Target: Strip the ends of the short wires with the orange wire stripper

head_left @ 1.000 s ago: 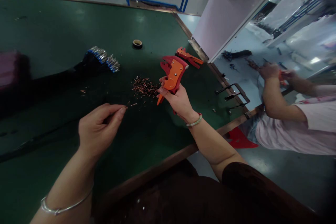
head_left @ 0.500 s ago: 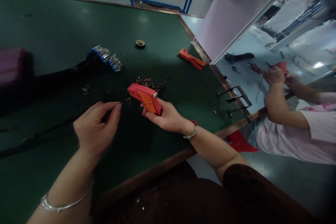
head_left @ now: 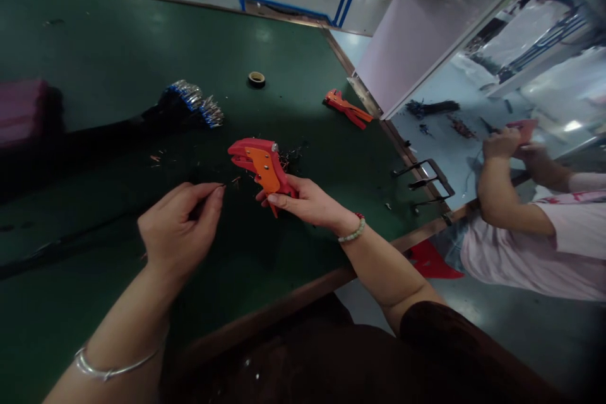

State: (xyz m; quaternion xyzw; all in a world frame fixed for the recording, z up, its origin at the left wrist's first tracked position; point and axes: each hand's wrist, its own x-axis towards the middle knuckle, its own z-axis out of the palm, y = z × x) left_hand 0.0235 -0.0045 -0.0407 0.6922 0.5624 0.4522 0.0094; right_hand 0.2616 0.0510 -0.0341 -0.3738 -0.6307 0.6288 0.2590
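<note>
My left hand (head_left: 182, 224) is closed in a pinch, with the short dark tip of a black wire (head_left: 223, 185) just showing past the thumb and forefinger. A dark strand (head_left: 95, 230) runs off to the left behind that hand. My right hand (head_left: 303, 202) is wrapped round the handles of a red and orange wire stripper (head_left: 262, 161). The tool's jaws point left, above and apart from the wire tip. Behind the stripper lies a small heap of dark and coppery wire scraps (head_left: 293, 156), partly hidden by it.
A bundle of black wires with blue and silver ends (head_left: 196, 101) lies on the green table (head_left: 142, 44). Beyond are a tape roll (head_left: 256, 79) and a second wire stripper (head_left: 348, 108). A black metal bracket (head_left: 428, 180) is at the right edge. A co-worker's hands (head_left: 509, 142) hold a red tool.
The wire stripper has tilted in my right hand, its handles now pointing more downward and its side facing me. My left hand keeps its pinch, almost unmoved. The co-worker's hands have risen slightly rightward.
</note>
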